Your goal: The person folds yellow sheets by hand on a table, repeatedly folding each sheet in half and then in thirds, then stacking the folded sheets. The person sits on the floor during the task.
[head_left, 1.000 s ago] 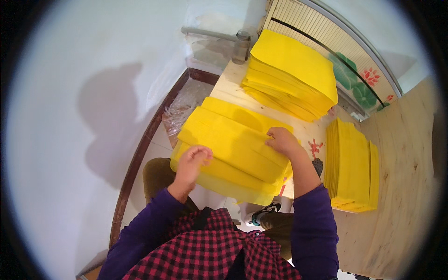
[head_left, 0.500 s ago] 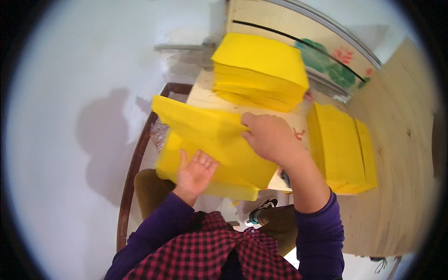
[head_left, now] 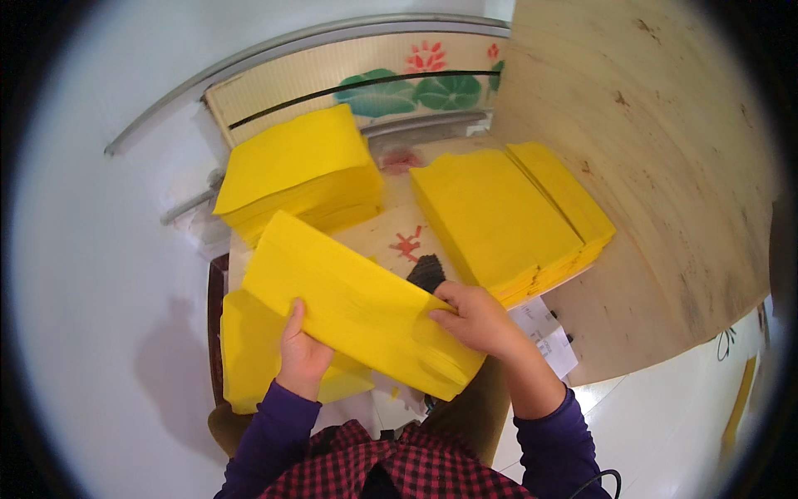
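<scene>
A rectangular piece of yellow paper [head_left: 349, 303], seemingly folded or several layers thick, slants across the space in front of me. My left hand [head_left: 306, 356] holds its near edge with the thumb on top and the fingers beneath. At its right end, my right hand [head_left: 478, 320] pinches the far edge between thumb and fingers. Below and to the left lie more yellow sheets [head_left: 248, 353], partly covered by the held piece. A tall yellow paper stack [head_left: 291, 158] stands at the back left of the table, and another yellow stack [head_left: 490, 216] lies to the right.
The pale wooden table [head_left: 386, 220] bears red marks. A dark ribbed object [head_left: 426, 273] lies beside my right hand. Printed white paper [head_left: 544, 333] sticks out below the right stack. A curved wooden panel [head_left: 648, 183] rises at right; a board painted with lotus flowers [head_left: 374, 91] stands behind.
The raised yellow paper has come down into a narrower slanted piece. My left hand, palm up and open before, now grips its near edge. The view has swung to the right.
</scene>
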A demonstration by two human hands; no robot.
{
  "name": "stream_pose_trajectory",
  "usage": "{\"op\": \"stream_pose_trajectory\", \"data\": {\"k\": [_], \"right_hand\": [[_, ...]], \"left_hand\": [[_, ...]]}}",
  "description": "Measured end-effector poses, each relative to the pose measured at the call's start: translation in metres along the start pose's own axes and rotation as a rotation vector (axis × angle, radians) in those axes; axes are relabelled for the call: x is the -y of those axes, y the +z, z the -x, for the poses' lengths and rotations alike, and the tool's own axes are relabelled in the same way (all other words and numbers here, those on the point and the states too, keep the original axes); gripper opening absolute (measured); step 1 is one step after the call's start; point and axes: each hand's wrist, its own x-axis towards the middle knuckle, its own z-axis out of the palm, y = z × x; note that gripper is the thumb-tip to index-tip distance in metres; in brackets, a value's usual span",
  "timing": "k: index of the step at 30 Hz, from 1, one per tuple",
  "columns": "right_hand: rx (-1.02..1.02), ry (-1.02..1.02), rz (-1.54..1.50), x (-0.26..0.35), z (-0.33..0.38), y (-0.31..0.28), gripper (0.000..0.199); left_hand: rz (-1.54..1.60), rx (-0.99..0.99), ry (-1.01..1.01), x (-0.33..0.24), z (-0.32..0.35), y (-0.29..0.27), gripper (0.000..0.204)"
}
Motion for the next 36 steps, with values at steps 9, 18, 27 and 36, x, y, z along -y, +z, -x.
{"op": "stream_pose_trajectory", "data": {"k": [9, 18, 27, 36], "right_hand": [[-0.367, 0.231, -0.033, -0.090, 0.026, -0.107, 0.024], [-0.463, 0.340, 0.087, -0.197, -0.027, -0.190, 0.028], [-0.429, 0.389, 0.285, -0.250, -0.059, -0.196, 0.030], [-0.353, 0.415, 0.307, -0.260, -0.066, -0.195, 0.038]], "left_hand": [[-0.142, 0.120, -0.207, 0.108, -0.120, 0.124, 0.038], [-0.231, 0.199, -0.268, 0.193, -0.260, 0.199, 0.030], [-0.442, 0.026, -0.299, 0.232, -0.314, 0.191, 0.028], [-0.497, 0.014, -0.239, 0.238, -0.323, 0.180, 0.029]]}}
